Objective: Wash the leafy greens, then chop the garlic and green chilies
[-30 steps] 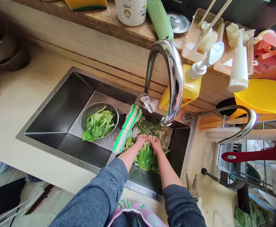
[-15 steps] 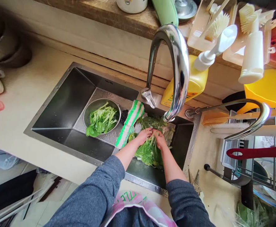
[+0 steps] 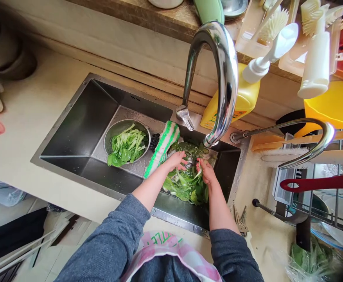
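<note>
The left hand (image 3: 176, 161) has its fingers spread apart by the leafy greens (image 3: 185, 186) in the right sink bowl (image 3: 229, 169), and the right hand (image 3: 207, 172) curls its fingers, but I can't tell if they grip.

Leafy greens (image 3: 185, 187): a loose, tangled heap of bright green leaves on paler stems
Surface: wet and glossy
Place: the right-hand sink basin (image 3: 227, 166)
Pose: lying flat, leaf blades spread and overlapping toward the near side
Stems: some pale ones at the curled fingers of the right hand (image 3: 207, 171)
Far end: darker leaves (image 3: 185, 147) in water
</note>
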Demonstrator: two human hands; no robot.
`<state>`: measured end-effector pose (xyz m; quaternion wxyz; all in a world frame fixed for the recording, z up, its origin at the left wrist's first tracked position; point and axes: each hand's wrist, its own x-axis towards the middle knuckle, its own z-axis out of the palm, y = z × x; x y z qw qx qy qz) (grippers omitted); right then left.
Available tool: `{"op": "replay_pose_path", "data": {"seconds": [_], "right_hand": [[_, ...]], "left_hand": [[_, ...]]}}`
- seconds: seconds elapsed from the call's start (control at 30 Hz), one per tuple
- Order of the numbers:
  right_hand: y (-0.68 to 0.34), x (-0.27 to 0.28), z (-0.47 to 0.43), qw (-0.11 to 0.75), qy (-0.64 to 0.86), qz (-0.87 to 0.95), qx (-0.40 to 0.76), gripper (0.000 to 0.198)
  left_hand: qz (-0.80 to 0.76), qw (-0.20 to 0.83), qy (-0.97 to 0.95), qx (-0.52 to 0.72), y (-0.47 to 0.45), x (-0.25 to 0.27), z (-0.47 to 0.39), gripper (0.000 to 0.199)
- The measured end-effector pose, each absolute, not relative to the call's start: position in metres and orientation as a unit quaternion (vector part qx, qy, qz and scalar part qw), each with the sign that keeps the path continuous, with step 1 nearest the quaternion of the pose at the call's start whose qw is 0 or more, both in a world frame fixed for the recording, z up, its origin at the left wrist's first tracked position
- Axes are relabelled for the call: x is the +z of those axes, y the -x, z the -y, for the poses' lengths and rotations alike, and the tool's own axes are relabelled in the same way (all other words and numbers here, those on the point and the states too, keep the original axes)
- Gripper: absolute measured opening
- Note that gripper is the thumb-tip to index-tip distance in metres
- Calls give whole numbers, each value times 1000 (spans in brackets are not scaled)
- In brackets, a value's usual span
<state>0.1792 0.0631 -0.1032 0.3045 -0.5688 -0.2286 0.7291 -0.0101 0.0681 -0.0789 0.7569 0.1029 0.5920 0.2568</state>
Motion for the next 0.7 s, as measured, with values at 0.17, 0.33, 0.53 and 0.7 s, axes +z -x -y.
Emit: {"op": "replay_pose_path", "data": {"seconds": [0.17, 0.33, 0.53, 0.7], "right_hand": [[-179, -99, -62, 254, 555, 217, 762, 40], [-170, -120, -54, 256, 547, 229, 764, 40], [-155, -145, -50, 267, 621, 238, 697, 30], [-152, -143, -48, 280, 556, 209, 754, 35]], "left_hand": [[-620, 743, -124, 219, 14, -81, -71, 61], [-651, 716, -74, 239, 1, -94, -63, 38], [-612, 744, -20, 269, -8, -109, -52, 27], [-584, 756, -30, 293, -13, -109, -43, 26]]}}
